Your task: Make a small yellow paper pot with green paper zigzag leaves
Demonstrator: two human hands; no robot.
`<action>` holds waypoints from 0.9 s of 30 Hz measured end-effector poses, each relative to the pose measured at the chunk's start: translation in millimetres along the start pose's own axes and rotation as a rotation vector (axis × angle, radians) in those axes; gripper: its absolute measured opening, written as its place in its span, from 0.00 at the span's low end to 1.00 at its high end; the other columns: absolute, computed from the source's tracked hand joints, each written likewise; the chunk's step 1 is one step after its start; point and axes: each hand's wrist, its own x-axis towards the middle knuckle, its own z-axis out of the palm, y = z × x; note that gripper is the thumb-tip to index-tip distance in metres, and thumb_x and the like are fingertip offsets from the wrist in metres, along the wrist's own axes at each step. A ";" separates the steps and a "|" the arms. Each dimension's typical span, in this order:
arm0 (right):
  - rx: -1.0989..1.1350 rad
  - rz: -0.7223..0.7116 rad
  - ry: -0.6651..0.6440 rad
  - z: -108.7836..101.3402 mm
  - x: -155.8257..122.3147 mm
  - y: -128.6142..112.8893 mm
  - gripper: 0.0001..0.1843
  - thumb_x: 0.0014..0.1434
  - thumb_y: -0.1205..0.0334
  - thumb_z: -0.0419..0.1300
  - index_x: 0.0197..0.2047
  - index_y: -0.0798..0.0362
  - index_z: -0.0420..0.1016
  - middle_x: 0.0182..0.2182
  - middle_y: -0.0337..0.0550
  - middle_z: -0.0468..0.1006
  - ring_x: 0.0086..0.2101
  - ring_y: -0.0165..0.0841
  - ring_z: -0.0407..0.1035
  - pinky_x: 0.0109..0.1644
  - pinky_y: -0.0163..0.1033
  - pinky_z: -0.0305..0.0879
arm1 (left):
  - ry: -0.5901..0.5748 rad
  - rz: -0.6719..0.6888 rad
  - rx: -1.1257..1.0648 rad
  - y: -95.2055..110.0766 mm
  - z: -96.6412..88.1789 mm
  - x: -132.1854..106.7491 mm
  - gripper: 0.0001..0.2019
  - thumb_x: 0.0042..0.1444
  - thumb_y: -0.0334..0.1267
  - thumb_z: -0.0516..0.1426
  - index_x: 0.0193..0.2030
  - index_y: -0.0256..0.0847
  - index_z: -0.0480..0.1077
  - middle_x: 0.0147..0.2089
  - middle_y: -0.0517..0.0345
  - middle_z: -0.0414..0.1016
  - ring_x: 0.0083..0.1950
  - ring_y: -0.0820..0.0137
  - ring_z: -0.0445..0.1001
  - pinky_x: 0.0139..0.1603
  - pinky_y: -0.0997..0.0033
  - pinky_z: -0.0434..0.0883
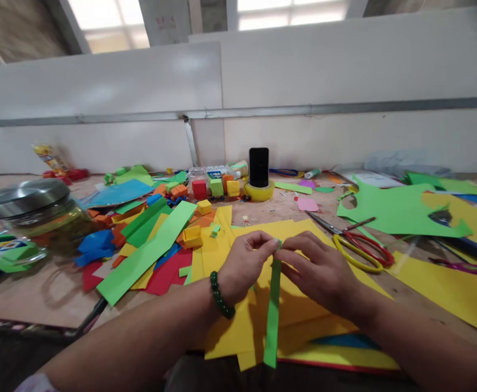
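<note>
White panels (344,71) rise beyond my left hand (242,267) and right hand (322,269), both pinching a green strip (274,316); I judge its top is being folded, needing steady pressure next

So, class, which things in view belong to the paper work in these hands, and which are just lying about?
Belongs, as far as I can judge:
- green strip, pinched near its top by the left hand and right hand
- probably the scissors nearby

Probably just lying about:
- phone
- lidded jar
- clear bottle
</note>
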 end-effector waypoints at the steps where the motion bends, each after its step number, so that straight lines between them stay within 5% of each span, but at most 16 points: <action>1: 0.006 -0.011 0.020 1.1 0.5 -0.1 0.13 0.55 0.74 0.59 0.43 0.51 0.72 0.35 0.44 0.75 0.35 0.34 0.67 0.38 0.39 0.70 | 0.003 -0.015 -0.004 0.9 1.9 -1.2 0.11 0.47 0.42 0.60 0.25 0.36 0.67 0.26 0.63 0.65 0.30 0.76 0.62 0.38 0.72 0.62; 7: 0.123 0.128 0.084 -2.1 -0.1 1.9 0.12 0.57 0.73 0.60 0.43 0.51 0.73 0.36 0.44 0.77 0.36 0.33 0.72 0.40 0.38 0.71 | -0.007 -0.163 -0.002 8.0 -1.4 -3.9 0.10 0.51 0.41 0.56 0.27 0.37 0.72 0.31 0.59 0.72 0.38 0.71 0.67 0.41 0.70 0.60; 13: 0.209 0.438 0.121 -5.2 -3.4 4.8 0.04 0.60 0.67 0.59 0.37 0.50 0.75 0.33 0.40 0.79 0.36 0.32 0.74 0.42 0.37 0.71 | -0.218 -0.092 -0.060 8.1 -8.6 -1.8 0.08 0.48 0.39 0.61 0.31 0.36 0.74 0.34 0.57 0.75 0.39 0.71 0.69 0.44 0.70 0.61; 19: 0.458 0.669 0.109 -4.8 1.0 0.2 0.06 0.61 0.60 0.57 0.36 0.50 0.75 0.30 0.38 0.78 0.32 0.31 0.73 0.36 0.34 0.70 | -0.120 0.271 0.104 9.6 -4.8 -4.7 0.09 0.47 0.32 0.63 0.37 0.37 0.72 0.34 0.58 0.75 0.37 0.72 0.72 0.42 0.70 0.67; 22: 0.613 0.705 0.096 -5.2 3.7 -0.8 0.07 0.61 0.58 0.58 0.35 0.50 0.74 0.28 0.38 0.77 0.30 0.31 0.72 0.35 0.34 0.70 | -0.064 0.490 0.345 9.5 -5.4 -7.9 0.01 0.53 0.32 0.60 0.33 0.37 0.73 0.33 0.57 0.76 0.35 0.73 0.72 0.41 0.72 0.68; 27: 0.615 0.690 0.051 -5.7 1.0 0.4 0.09 0.56 0.55 0.63 0.33 0.51 0.73 0.27 0.40 0.77 0.29 0.32 0.72 0.34 0.36 0.71 | -0.005 0.728 0.639 5.5 -8.7 -12.0 0.04 0.57 0.32 0.56 0.34 0.38 0.72 0.31 0.56 0.75 0.34 0.71 0.71 0.37 0.72 0.66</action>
